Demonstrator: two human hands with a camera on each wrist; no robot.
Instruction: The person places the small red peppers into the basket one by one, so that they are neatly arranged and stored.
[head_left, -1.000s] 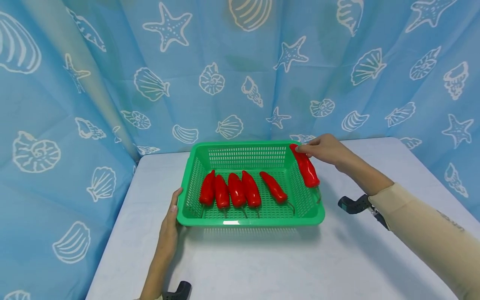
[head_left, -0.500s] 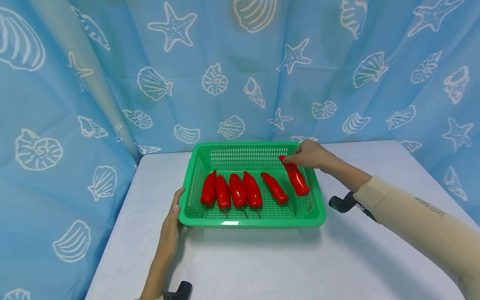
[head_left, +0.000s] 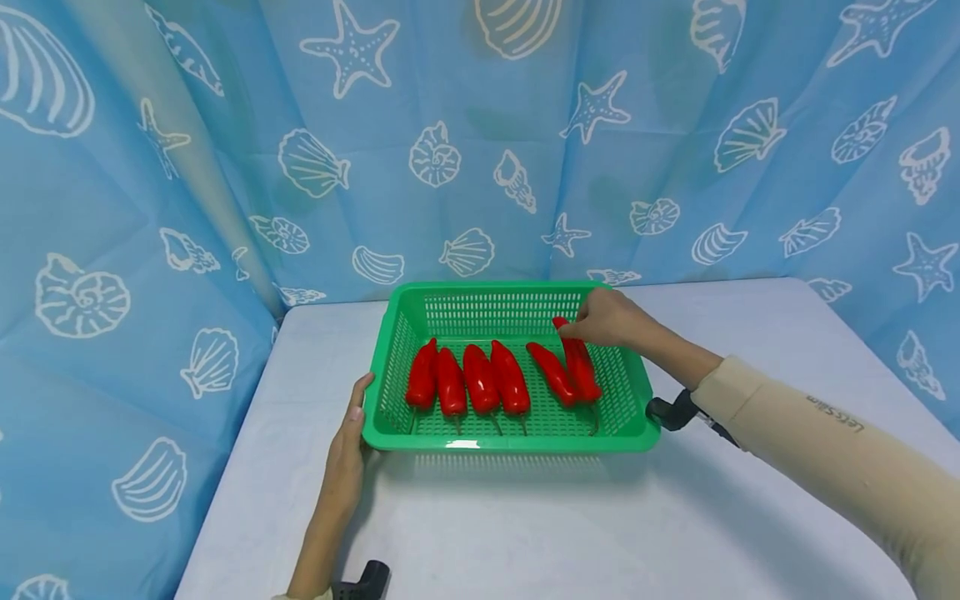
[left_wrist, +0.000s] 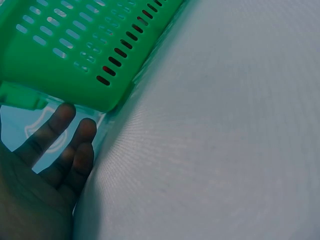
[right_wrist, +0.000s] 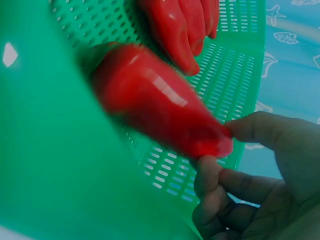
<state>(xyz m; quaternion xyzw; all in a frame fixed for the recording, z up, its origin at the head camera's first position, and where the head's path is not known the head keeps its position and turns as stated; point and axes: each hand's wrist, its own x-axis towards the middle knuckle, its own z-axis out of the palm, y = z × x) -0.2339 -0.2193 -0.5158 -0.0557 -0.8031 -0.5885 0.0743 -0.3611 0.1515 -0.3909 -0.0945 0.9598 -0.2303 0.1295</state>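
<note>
In the head view my right hand [head_left: 611,319] reaches over the right end of a green plastic basket [head_left: 510,444]. Thumb and fingers pinch the pointed tip of a red chili pepper [head_left: 581,373], whose stem end hangs low inside the basket. Close beside it on the left lies another red chili pepper [head_left: 550,372]. The right wrist view shows the pinched pepper [right_wrist: 155,100] large and slightly blurred. My left hand [head_left: 345,462] is at the basket's left side. In the left wrist view its fingers [left_wrist: 62,117] are loosely extended near the basket's lower corner; the thumb is hidden there.
Several more red chili peppers [head_left: 480,379] lie in a row in the left half of the basket, stems towards the front. A white cloth [head_left: 480,525] covers the table. Blue shell-patterned curtains [head_left: 465,192] stand behind and at the sides.
My right hand has carried the chili pepper leftward from over the basket's right rim and lowered it inside, close to the neighbouring pepper. The left hand has stayed at the basket's side.
</note>
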